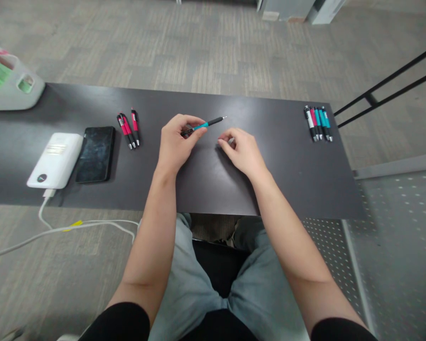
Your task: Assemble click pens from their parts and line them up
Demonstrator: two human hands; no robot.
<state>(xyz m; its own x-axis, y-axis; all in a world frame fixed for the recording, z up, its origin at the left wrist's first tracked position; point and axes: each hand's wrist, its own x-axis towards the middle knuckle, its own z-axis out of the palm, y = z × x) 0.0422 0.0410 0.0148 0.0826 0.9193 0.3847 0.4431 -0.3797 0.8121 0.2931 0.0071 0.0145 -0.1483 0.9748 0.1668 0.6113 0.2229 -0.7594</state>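
My left hand (179,142) pinches a teal and black pen (200,126) between thumb and fingers, above the middle of the dark desk (213,189). The pen slants up to the right, its thin metal tip pointing toward the far right. Close by on the right, my right hand (242,150) is curled, thumb and fingertips drawn together near the desktop and apart from the pen. Whether anything small is between those fingertips is hidden.
Three pink and black pens (126,130) lie left of my hands. Further left are a black phone (95,154) and a white power bank (56,160) with a cable (74,226). A white basket (14,90) stands far left. Several white, pink and teal pens (318,124) lie near the right edge.
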